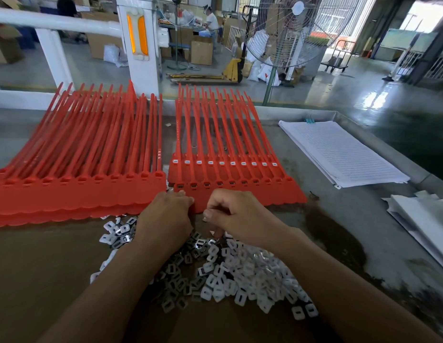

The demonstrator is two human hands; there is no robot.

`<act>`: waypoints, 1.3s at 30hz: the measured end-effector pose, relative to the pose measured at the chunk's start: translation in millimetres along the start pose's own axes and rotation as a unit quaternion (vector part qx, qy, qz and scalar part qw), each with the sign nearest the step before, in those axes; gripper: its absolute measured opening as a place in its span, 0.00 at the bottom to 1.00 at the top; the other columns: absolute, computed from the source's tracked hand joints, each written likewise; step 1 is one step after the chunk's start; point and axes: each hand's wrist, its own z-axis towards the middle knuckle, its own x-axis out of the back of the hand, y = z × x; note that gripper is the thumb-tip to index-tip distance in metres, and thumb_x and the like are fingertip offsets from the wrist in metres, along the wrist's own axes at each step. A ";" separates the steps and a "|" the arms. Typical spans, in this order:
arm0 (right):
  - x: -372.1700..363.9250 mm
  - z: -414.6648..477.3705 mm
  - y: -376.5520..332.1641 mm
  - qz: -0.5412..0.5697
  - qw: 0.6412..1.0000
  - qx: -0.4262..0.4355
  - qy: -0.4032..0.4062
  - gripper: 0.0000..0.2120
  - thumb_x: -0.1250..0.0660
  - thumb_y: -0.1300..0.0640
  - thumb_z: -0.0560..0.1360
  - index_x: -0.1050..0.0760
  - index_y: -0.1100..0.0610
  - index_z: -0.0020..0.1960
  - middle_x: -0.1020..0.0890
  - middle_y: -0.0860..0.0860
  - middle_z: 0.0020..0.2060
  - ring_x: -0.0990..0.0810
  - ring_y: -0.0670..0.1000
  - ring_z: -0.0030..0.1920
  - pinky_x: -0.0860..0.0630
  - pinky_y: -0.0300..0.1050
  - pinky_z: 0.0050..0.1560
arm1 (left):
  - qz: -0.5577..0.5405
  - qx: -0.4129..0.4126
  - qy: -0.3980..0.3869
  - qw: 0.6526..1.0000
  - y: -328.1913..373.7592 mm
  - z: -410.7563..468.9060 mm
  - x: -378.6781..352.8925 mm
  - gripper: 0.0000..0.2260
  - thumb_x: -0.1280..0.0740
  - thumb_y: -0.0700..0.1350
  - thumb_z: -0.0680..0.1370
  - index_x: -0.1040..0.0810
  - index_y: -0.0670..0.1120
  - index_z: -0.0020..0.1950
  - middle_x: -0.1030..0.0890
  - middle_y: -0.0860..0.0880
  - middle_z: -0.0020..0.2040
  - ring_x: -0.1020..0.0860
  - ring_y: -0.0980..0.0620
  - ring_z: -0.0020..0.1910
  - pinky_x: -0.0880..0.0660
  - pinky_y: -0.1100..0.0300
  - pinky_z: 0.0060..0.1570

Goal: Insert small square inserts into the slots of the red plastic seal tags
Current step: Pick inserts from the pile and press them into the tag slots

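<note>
Two sheets of red plastic seal tags lie side by side on the table, tails pointing away: a left stack [79, 191] and a right stack [240, 191]. On the right stack, the upper row of slots shows white inserts [221, 163]; the nearer row's slots look dark. A heap of small white and grey square inserts [230, 276] lies in front of me. My left hand [166, 214] rests on the near edge of the tags, fingers curled over it. My right hand [230, 216] hovers above the heap with fingers curled, pinching something small that I cannot make out.
A pile of lined paper sheets [339, 152] lies at the right, more white sheets [423, 219] at the far right edge. Brown cardboard [42, 268] covers the table's near left. Beyond the table stand a large fan [287, 30] and a white post [138, 43].
</note>
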 end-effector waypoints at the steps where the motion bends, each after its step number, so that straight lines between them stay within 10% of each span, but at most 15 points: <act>1: 0.4 0.0 0.8 0.006 1.000 -0.005 0.006 0.06 0.35 0.59 0.75 0.27 0.56 0.39 0.19 0.53 0.35 0.18 0.49 0.36 0.23 0.44 0.40 | 0.003 0.002 0.001 1.000 0.0 -0.2 0.0 0.20 0.42 0.38 0.75 0.28 0.47 0.66 0.29 0.47 0.67 0.32 0.49 0.66 0.33 0.53 0.64; 27: 21.0 1.0 26.1 0.031 0.996 -0.054 0.058 0.09 0.25 0.57 0.66 0.25 0.47 0.37 0.19 0.45 0.34 0.22 0.38 0.31 0.27 0.29 0.32 | 0.012 0.008 -0.004 1.000 2.0 0.3 0.6 0.21 0.42 0.39 0.76 0.32 0.48 0.69 0.33 0.49 0.70 0.35 0.51 0.68 0.35 0.55 0.67; 39: 66.2 20.2 76.7 0.055 0.965 -0.144 0.211 0.09 0.33 0.59 0.74 0.27 0.53 0.36 0.21 0.49 0.28 0.22 0.43 0.25 0.26 0.35 0.30 | 0.000 0.012 0.007 1.000 2.6 0.1 -1.1 0.21 0.43 0.36 0.75 0.30 0.48 0.67 0.31 0.49 0.69 0.33 0.50 0.67 0.34 0.55 0.65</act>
